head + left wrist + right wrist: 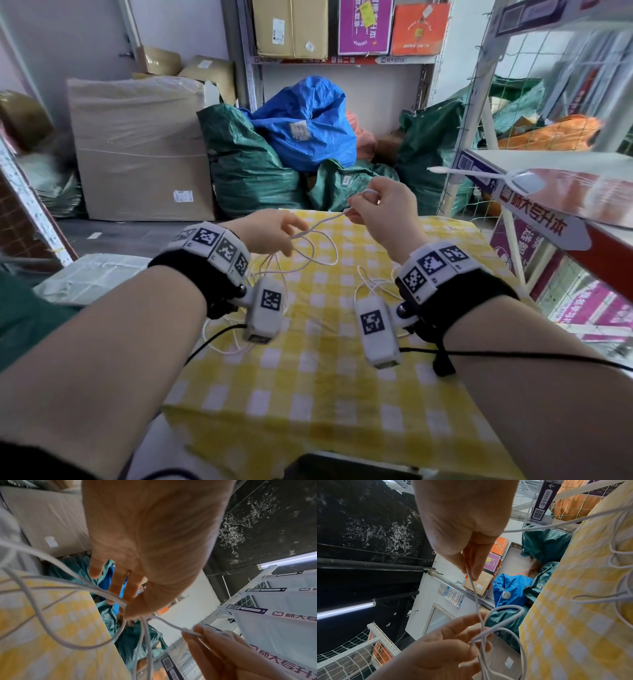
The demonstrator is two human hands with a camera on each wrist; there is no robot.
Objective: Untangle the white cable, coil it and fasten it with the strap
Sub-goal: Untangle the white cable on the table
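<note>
A thin white cable [327, 221] runs taut between my two raised hands above the yellow checked tablecloth [308, 394]. My left hand [291, 240] pinches several gathered strands between thumb and fingers, and loose loops [318, 253] hang from it down to the cloth. In the left wrist view the strands [102, 592] meet under the left hand's thumb [135, 609]. My right hand [356, 209], higher and further right, pinches a single stretch of the cable [475, 592] between thumb and forefinger [476, 568]. More cable [373, 284] lies on the cloth under the right wrist. I see no strap.
Green and blue sacks [308, 130] and a large cardboard box [140, 150] stand behind the table. A white shelf unit [548, 178] juts in at the right, close to my right hand, with a white plastic item [472, 174] on its edge.
</note>
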